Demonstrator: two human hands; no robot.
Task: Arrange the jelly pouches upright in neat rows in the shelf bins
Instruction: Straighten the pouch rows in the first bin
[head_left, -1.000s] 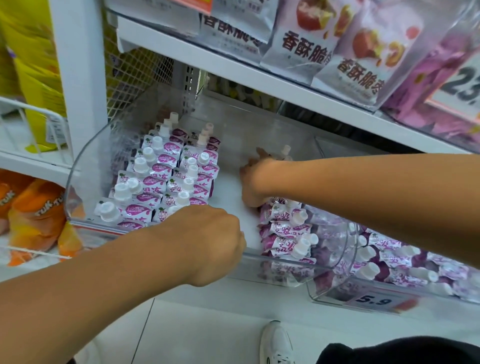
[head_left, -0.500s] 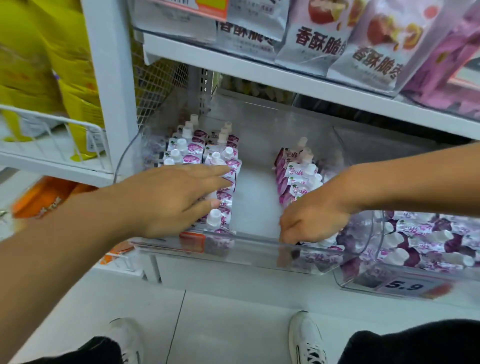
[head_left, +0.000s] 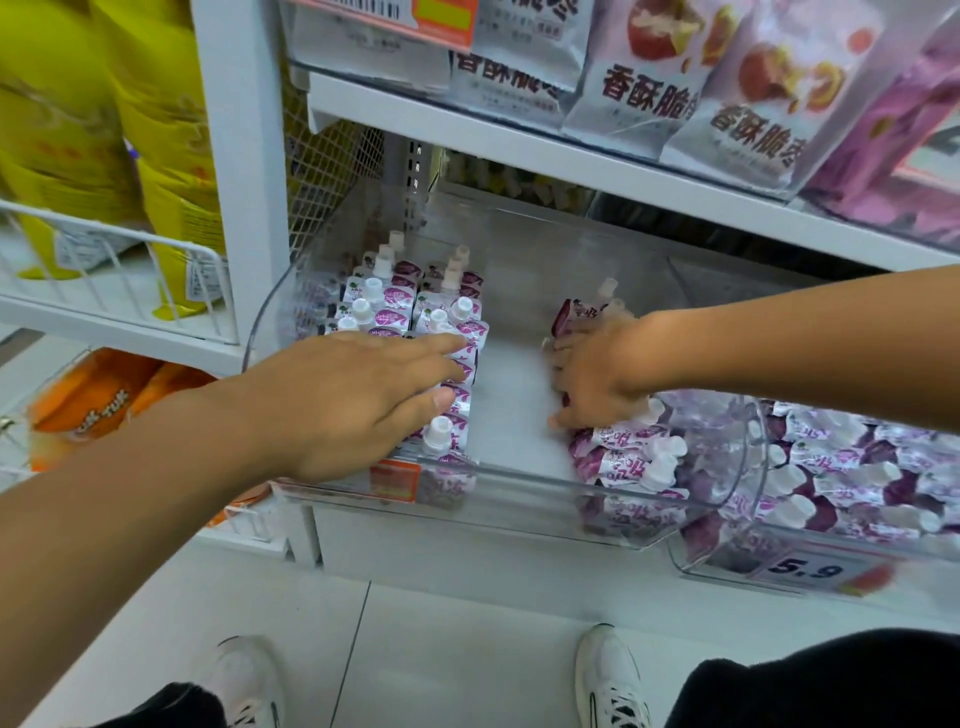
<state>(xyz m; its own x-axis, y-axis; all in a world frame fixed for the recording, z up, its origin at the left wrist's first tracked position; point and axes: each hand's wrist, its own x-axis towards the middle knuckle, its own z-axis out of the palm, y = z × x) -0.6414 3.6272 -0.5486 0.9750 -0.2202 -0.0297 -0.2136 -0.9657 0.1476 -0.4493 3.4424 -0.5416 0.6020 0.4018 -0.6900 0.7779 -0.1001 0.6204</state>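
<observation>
Left hand (head_left: 358, 400) flat, fingers extended over upright jelly pouches (head_left: 410, 306). Right hand (head_left: 592, 379) curls around the right-side pouch row (head_left: 623, 457), farther back in the clear bin (head_left: 519, 488) than half a second ago.

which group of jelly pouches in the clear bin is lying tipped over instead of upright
The right-hand group, under the right hand; its caps point sideways, while the left rows stand caps-up.

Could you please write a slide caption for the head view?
Left hand flat on upright jelly pouches; right hand gathers tilted pouches in the clear bin.
</observation>
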